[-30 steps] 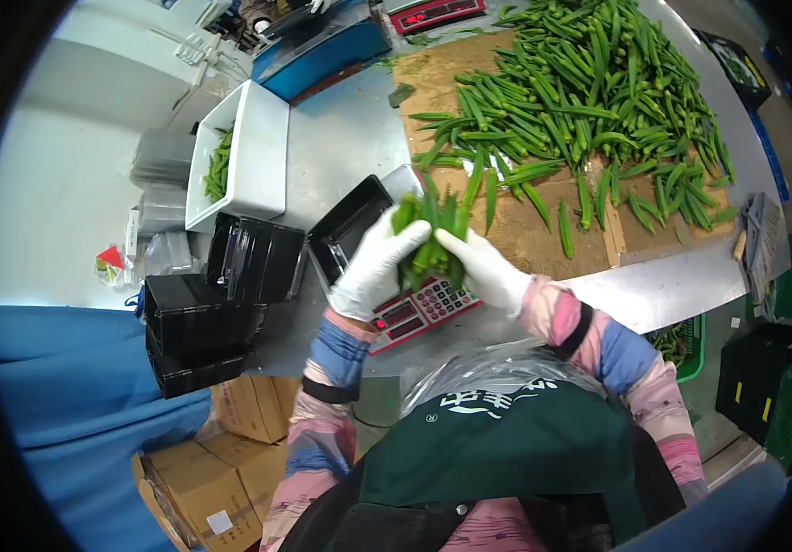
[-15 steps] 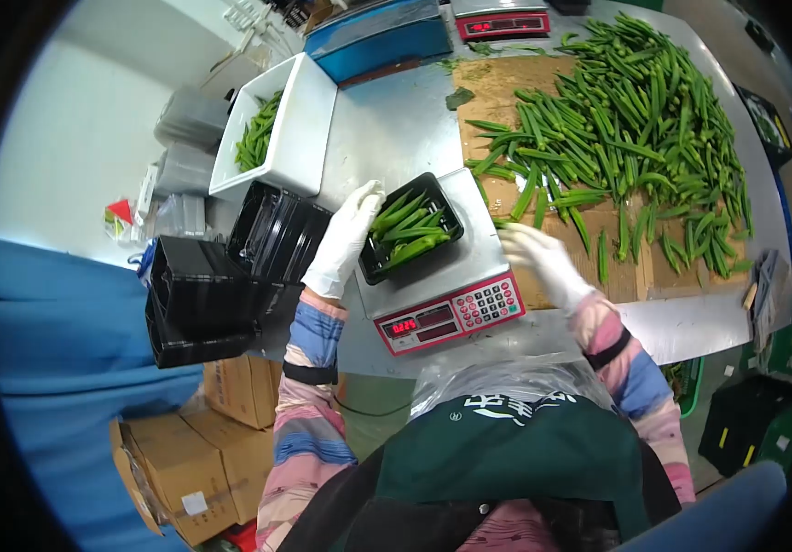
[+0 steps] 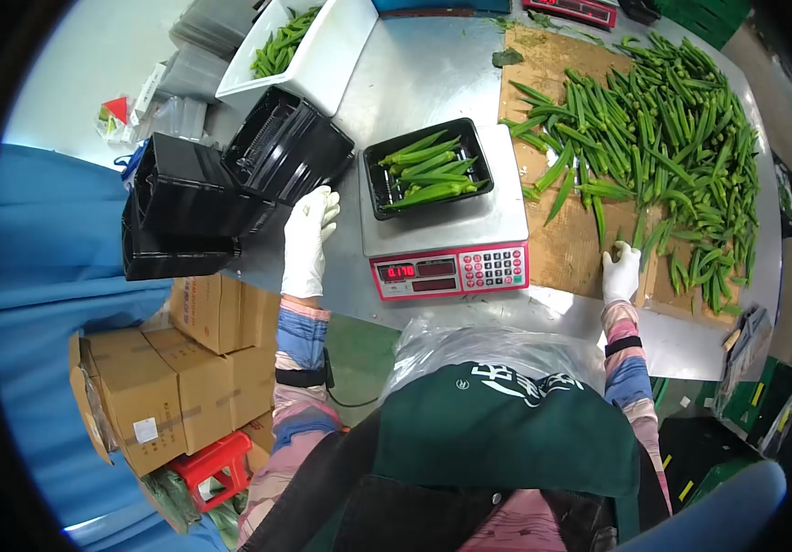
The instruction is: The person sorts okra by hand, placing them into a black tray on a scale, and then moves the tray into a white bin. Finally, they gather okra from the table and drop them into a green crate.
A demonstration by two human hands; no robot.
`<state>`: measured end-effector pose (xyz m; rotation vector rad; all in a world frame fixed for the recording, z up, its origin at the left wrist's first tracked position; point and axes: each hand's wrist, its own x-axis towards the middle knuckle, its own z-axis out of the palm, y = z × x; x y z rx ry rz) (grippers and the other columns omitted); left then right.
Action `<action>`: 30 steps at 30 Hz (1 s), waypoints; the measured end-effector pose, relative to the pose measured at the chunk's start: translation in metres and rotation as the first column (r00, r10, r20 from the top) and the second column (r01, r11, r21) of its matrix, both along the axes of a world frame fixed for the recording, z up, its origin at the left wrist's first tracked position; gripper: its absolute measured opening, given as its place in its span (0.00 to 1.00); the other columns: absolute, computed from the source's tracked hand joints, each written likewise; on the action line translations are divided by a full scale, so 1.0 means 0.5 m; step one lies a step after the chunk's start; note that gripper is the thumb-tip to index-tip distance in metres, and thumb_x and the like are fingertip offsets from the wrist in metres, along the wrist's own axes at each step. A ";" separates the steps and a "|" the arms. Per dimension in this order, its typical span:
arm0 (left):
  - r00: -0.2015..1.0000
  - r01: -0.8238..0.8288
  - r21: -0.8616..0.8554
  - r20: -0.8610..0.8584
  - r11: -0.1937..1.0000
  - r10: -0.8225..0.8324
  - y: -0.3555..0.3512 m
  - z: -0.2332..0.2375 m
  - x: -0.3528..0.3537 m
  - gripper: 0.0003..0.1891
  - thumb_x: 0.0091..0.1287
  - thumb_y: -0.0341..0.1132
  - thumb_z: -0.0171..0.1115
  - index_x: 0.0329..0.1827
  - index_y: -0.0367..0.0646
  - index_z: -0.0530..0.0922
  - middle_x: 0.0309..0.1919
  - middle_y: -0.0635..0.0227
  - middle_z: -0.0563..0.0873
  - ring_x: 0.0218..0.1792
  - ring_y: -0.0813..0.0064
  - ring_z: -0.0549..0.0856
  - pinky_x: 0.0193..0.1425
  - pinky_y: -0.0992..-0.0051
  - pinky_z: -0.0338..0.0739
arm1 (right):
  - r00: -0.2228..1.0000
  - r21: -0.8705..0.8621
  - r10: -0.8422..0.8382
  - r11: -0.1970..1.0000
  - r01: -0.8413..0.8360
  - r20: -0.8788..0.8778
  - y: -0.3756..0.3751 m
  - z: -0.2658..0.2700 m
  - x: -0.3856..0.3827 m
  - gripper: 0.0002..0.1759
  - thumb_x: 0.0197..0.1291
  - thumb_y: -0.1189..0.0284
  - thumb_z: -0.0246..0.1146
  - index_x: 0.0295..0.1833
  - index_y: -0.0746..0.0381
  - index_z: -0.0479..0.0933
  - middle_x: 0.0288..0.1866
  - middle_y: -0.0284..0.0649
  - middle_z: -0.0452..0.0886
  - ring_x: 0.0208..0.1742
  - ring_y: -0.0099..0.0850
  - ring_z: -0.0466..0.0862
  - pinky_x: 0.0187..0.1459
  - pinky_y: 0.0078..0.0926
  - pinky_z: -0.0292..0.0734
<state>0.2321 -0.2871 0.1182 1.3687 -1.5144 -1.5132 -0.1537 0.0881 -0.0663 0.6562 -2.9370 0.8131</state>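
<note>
My left hand (image 3: 308, 241), in a white glove, hovers left of the scale with fingers loosely bent and nothing visible in them. My right hand (image 3: 621, 274), also gloved, is at the cardboard's near edge, its fingers closed around the end of an okra pod (image 3: 616, 249) that they mostly hide. On the steel pan of the scale (image 3: 451, 273) rests a black plastic tray (image 3: 379, 204) with several okra pods (image 3: 430, 169) lying side by side. The red display reads 0.170. A large okra pile (image 3: 690, 138) spreads over the cardboard sheet (image 3: 543, 244) at the right.
Nested black trays (image 3: 290, 147) and more black trays (image 3: 184, 198) stand left of the scale. Behind them is a white bin (image 3: 345, 41) with okra. A second scale (image 3: 580, 9) is at the far edge. Cardboard boxes (image 3: 156, 386) and a red stool (image 3: 214, 465) are below left.
My left hand has come away from the tray's side. My right hand has moved right to the okra. The reading dropped from 0.225 to 0.170, and the tray sits squarer on the pan.
</note>
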 end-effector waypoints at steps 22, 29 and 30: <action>0.935 0.355 -0.183 0.043 0.917 -0.353 0.143 -0.064 -0.169 0.27 0.64 0.19 0.66 0.69 0.38 0.75 0.56 0.66 0.83 0.48 0.80 0.81 0.55 0.78 0.77 | 0.965 -0.579 0.232 0.806 -0.122 0.119 -0.163 0.195 0.051 0.18 0.61 0.74 0.70 0.58 0.60 0.83 0.48 0.39 0.84 0.46 0.33 0.84 0.51 0.29 0.80; 0.948 0.304 -0.104 -0.060 0.947 -0.311 0.142 -0.059 -0.169 0.27 0.69 0.21 0.63 0.72 0.38 0.73 0.60 0.59 0.82 0.50 0.77 0.82 0.58 0.76 0.78 | 0.804 -0.440 0.530 0.675 -0.592 -0.269 -0.302 0.331 0.145 0.19 0.59 0.80 0.69 0.57 0.58 0.84 0.48 0.41 0.83 0.50 0.39 0.84 0.54 0.31 0.79; 0.952 0.286 -0.074 -0.092 0.955 -0.292 0.141 -0.047 -0.164 0.26 0.70 0.22 0.62 0.73 0.38 0.72 0.62 0.58 0.82 0.49 0.77 0.83 0.58 0.76 0.79 | 0.812 -0.449 0.536 0.682 -0.578 -0.230 -0.298 0.328 0.147 0.17 0.59 0.79 0.68 0.54 0.57 0.85 0.47 0.40 0.83 0.50 0.40 0.84 0.53 0.33 0.79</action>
